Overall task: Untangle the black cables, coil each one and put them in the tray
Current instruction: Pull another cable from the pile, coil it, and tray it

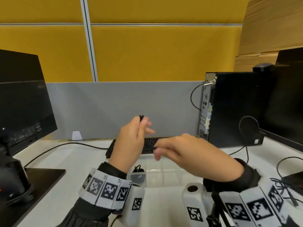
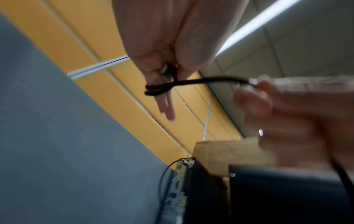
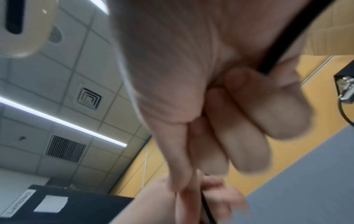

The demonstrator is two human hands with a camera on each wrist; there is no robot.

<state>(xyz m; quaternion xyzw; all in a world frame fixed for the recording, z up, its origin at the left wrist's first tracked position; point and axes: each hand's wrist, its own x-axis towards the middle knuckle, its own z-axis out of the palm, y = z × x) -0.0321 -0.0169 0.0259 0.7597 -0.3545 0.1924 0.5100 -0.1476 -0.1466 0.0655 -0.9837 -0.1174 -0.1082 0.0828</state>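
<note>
Mid-coil: left hand (image 2: 162, 50) raised over tray (image 1: 164, 174), fingers pinching small cable (image 2: 191, 82) loops as anchor. Right hand (image 1: 188, 154) pinching free end, taut for wrapping. One coil (image 1: 138, 169) already in tray.

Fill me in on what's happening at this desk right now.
A person is coiling a black cable in mid-air above the desk. The left hand pinches the small coil; the right hand holds the loose run stretching from it. A clear tray sits on the desk below, with another coiled cable already in a left compartment. More loose cables lie at the right.
</note>
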